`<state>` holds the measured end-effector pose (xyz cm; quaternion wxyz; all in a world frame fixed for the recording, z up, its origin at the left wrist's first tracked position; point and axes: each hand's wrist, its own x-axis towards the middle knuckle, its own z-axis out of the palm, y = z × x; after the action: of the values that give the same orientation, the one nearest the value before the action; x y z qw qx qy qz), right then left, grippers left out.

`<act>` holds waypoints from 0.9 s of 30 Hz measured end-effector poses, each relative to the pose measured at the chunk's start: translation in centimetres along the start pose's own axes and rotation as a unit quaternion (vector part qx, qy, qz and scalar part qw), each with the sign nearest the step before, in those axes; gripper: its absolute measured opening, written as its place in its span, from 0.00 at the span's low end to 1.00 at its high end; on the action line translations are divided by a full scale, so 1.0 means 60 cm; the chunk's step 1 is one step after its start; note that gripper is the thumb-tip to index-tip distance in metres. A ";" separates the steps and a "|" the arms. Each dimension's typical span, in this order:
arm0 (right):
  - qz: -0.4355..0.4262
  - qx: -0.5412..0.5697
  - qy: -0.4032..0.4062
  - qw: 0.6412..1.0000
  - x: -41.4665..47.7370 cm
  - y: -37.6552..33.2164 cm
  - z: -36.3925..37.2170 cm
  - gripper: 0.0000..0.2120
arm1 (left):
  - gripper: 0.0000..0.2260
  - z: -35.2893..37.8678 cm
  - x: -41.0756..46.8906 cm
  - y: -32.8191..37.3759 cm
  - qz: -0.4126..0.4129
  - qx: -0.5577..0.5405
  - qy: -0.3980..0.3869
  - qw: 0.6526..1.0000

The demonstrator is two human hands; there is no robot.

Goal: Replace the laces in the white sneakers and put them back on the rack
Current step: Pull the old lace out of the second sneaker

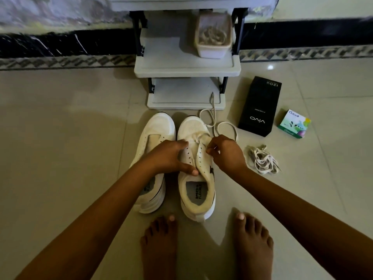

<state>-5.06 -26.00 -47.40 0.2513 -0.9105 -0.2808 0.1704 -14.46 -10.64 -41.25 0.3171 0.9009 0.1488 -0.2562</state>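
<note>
I see tub [212, 51] of laces [212, 34] on rack [171, 68], vivo box [259, 107], Odonil box [294, 123]; left hand [171, 156] grips sneaker [196, 201], right hand [227, 154] pinches lace [227, 122]

sneakers [196, 158] white | box [259, 107] black | rack [187, 67] grey

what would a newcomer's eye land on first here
The two hands at the centre draw the eye first: the left hand holds a white sneaker by its eyelet flap, while the right hand pinches a lace that trails off toward the grey rack. Next come the loose bundle of laces on the floor to the right and the black box lying beyond it.
</note>
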 end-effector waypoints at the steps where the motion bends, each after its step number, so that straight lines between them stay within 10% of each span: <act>1: 0.000 -0.006 -0.002 1.000 0.003 0.000 -0.002 0.06 | 0.41 0.004 0.000 -0.001 0.004 0.004 0.006 1.000; 8: 0.042 0.324 0.043 0.944 0.026 -0.062 -0.058 0.04 | 0.36 0.016 0.012 -0.003 0.018 0.034 0.013 0.999; 14: 0.155 0.747 -0.036 0.646 0.035 -0.126 -0.111 0.12 | 0.36 0.019 0.012 -0.006 0.037 0.040 0.022 0.998; 17: 0.278 0.759 -0.046 0.588 0.031 -0.107 -0.090 0.12 | 0.36 0.020 0.011 -0.008 0.034 0.034 0.023 0.999; 22: 0.374 0.611 -0.082 0.692 0.009 -0.050 -0.039 0.08 | 0.41 0.023 0.013 -0.013 0.016 0.022 0.016 1.000; 27: 0.298 0.434 -0.085 0.846 -0.018 -0.042 -0.020 0.13 | 0.44 0.022 0.012 -0.012 0.015 0.028 0.014 0.999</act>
<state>-6.43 -25.24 -44.83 0.5329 -0.7303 0.0868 0.4185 -14.67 -10.87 -42.88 0.2929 0.9153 0.1326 -0.2426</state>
